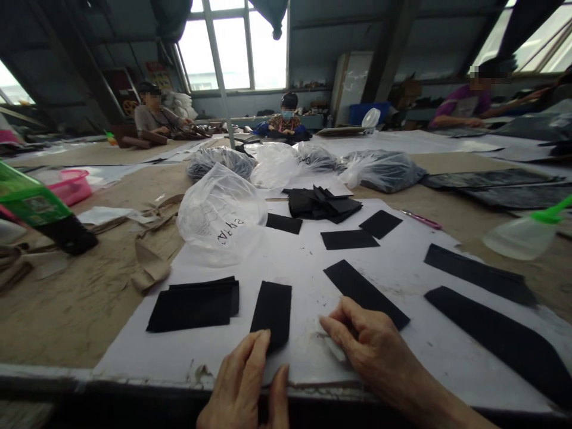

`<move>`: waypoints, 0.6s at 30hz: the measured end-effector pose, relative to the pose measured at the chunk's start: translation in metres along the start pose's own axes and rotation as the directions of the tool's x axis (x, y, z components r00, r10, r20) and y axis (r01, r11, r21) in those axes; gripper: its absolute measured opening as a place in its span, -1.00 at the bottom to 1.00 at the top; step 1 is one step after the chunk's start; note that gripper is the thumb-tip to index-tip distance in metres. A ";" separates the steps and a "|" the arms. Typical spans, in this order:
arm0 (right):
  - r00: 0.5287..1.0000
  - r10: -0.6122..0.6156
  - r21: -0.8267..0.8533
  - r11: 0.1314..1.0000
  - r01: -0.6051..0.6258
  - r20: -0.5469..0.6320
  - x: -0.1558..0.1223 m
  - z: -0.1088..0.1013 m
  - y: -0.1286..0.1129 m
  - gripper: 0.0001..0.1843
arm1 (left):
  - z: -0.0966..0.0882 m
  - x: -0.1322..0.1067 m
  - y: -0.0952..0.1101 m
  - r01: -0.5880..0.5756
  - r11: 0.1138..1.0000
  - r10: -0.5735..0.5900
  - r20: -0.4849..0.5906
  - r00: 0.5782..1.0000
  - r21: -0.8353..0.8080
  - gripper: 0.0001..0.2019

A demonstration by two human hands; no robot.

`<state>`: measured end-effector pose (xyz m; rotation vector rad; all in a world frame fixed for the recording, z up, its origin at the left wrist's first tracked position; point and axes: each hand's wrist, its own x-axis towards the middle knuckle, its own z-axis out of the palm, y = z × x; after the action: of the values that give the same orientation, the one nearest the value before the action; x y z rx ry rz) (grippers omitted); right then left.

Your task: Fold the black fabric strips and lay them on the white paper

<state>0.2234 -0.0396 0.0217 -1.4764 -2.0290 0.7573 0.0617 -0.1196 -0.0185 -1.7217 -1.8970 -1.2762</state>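
My left hand (245,386) lies flat at the table's near edge, fingers stretched out, its fingertips on the lower end of a black rectangular piece (271,313). My right hand (369,342) rests beside it with fingers curled, pinching a small whitish scrap (333,344) against the white sheet (304,268). A long black strip (364,292) lies just beyond its fingers. A stack of black pieces (192,305) sits to the left.
More black pieces (349,239), a black pile (322,204), long strips (480,273) at right, clear plastic bags (221,214), a green-capped bottle (525,233), a green bottle (31,205) and a pink basket (71,185). Other people sit at the far side.
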 end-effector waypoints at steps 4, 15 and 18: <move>0.999 -0.052 -0.013 0.999 0.052 -0.012 -0.003 0.006 0.003 -0.73 | 0.001 0.008 0.000 -0.032 0.995 0.032 -0.009 0.999 -0.100 -0.56; 0.962 -0.268 0.153 0.950 0.273 -0.056 0.011 -0.003 -0.001 -0.88 | 0.002 0.024 -0.017 0.094 0.950 -0.061 0.119 0.991 -0.298 -0.95; 0.883 -0.456 0.114 0.877 0.467 -0.115 0.018 0.004 -0.005 -0.74 | 0.003 0.031 -0.017 0.148 0.941 -0.113 0.130 0.985 -0.305 -0.97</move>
<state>0.2119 -0.0240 0.0236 -0.8723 -2.0974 0.6052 0.0397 -0.0956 -0.0051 -1.8775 -1.9860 -1.6410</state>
